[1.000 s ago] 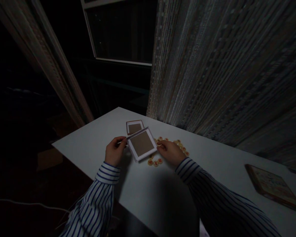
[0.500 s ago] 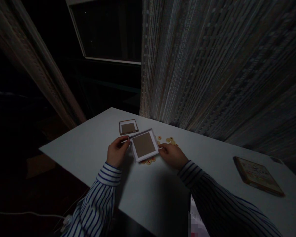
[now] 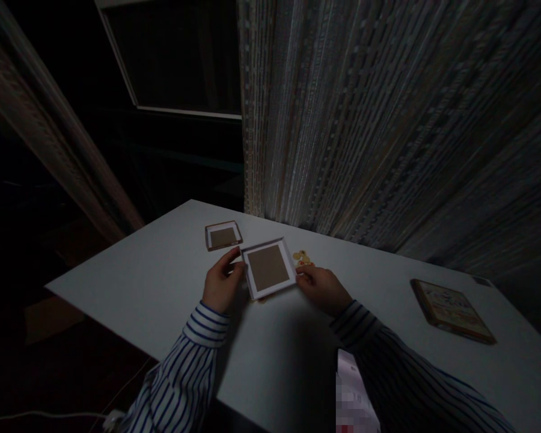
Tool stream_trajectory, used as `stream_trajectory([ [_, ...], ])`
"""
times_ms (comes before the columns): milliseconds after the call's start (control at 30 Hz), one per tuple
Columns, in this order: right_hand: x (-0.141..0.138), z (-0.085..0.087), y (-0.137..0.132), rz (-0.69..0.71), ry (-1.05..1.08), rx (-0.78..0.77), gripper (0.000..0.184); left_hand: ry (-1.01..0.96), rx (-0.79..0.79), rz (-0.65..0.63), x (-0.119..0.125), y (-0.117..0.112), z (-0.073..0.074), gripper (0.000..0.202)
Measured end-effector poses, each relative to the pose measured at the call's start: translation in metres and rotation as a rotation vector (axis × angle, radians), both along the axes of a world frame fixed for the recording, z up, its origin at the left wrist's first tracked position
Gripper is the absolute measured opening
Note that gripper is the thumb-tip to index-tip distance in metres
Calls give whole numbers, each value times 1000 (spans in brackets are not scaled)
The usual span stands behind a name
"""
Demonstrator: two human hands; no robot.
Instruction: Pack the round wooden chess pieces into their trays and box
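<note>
A shallow square box tray (image 3: 267,268), white inside with a grey-brown bottom, is held between my two hands above the table, its inside facing up toward me. My left hand (image 3: 223,282) pinches its left edge between thumb and fingers. At the right edge, the fingers of my right hand (image 3: 323,290) are closed on the rim. Several small round yellowish discs (image 3: 302,257), some with red marks, lie behind my right hand. The tray covers most of the discs beneath it; only a sliver shows at its lower edge.
Behind my left hand lies another shallow box part (image 3: 223,235) on the white table (image 3: 162,276). A flat box with a printed lid (image 3: 453,310) is at the right. A phone-like screen (image 3: 351,385) shows below my right forearm. String curtains (image 3: 342,120) hang behind the table.
The tray has lowered over the discs, covering the red-marked ones that showed below it. Both hands keep their hold. The whole view has shifted slightly.
</note>
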State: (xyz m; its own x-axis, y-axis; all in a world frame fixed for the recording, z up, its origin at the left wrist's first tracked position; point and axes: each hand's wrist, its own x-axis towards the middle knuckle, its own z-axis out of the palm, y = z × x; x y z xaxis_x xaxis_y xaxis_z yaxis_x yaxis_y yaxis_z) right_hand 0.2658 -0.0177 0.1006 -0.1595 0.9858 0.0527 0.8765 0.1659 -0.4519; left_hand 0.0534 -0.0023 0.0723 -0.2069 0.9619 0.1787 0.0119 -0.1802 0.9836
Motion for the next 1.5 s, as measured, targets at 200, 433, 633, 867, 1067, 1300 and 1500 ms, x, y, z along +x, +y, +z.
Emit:
stream_trajectory([
  [200, 12, -1, -6, -26, 36, -5, 24, -48, -39, 26, 14, 1, 0, 45],
  [433, 26, -7, -14, -41, 124, 17, 26, -36, -17, -92, 26, -4, 2, 51],
  [633, 36, -11, -21, -46, 171, 96, 24, -13, -23, -181, 35, -8, -2, 63],
  [867, 49, -13, -29, -75, 252, 87, 23, 71, -26, -265, 45, -12, -7, 62],
  [1067, 61, -22, -36, -102, 337, 22, 20, 14, -74, -285, 55, -13, -16, 63],
  [1300, 72, -34, -44, -94, 377, 79, 21, -43, -98, -341, 65, -12, -21, 58],
  [1500, 81, -39, -52, -95, 423, 125, 21, 60, -129, -405, 72, -18, -22, 62],
])
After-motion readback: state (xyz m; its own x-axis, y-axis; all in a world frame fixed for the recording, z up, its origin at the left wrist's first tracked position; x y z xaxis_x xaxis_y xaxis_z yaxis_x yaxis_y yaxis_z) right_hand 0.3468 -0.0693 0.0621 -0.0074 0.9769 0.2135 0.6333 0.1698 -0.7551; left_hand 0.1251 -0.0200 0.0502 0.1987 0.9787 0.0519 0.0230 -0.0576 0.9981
